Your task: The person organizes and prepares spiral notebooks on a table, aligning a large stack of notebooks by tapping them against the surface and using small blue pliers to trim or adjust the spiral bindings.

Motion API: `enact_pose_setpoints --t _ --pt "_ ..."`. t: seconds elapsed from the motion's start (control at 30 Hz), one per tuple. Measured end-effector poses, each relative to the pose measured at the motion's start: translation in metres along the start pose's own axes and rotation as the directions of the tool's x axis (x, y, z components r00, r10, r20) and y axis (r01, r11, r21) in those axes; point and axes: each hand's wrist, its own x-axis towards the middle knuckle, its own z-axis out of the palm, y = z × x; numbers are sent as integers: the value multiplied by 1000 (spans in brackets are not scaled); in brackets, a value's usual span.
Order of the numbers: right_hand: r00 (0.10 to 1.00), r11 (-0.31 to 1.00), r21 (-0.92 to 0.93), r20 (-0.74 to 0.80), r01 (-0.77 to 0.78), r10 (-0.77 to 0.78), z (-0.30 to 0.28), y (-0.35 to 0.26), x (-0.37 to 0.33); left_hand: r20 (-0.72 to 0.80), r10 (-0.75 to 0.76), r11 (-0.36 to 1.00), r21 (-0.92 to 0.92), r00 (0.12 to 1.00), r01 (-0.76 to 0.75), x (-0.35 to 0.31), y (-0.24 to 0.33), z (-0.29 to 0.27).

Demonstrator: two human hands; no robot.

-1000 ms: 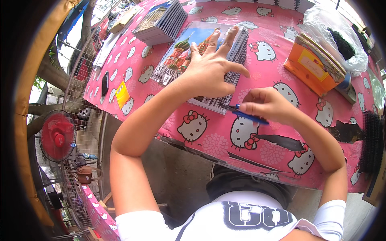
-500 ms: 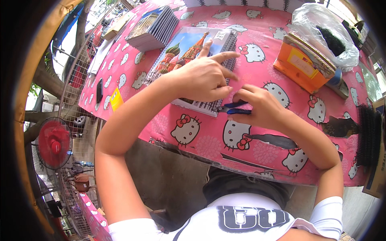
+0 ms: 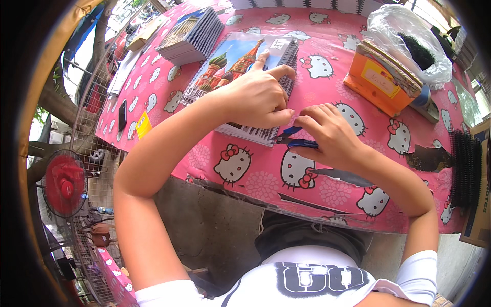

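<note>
Left hand (image 3: 255, 100) is pressing flat, fingers apart, on the spiral notebook (image 3: 240, 77); right hand (image 3: 327, 135), beside it, is clamping fingers on blue-handled pliers (image 3: 292, 140).

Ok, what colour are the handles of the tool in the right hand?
Blue. The pliers in the right hand show best in the head view.

bright daylight is pouring in from eleven to one o'clock, blowing out the sky; fisheye distortion is bending edges, black vignette ringing everything.
</note>
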Motion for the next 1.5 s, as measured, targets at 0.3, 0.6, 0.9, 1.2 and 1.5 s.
enact_pose_setpoints --t 0.3,0.6,0.9,1.2,1.5 --pt "998 1000 -9 56 0 1 -8 2 5 0 -29 1000 -11 1000 29 0 -1 0" --pt "434 364 277 761 -889 482 -13 11 29 134 -39 995 100 990 26 2 4 -9" --pt "982 996 -50 171 -77 84 -16 -2 -2 493 -58 939 323 868 -121 -8 35 -24" --pt "613 610 268 636 -745 469 -7 7 18 453 -56 946 309 890 -97 -9 31 -13" --pt "900 970 4 373 -245 226 -15 -3 6 502 -127 917 389 855 -92 -6 33 -8"
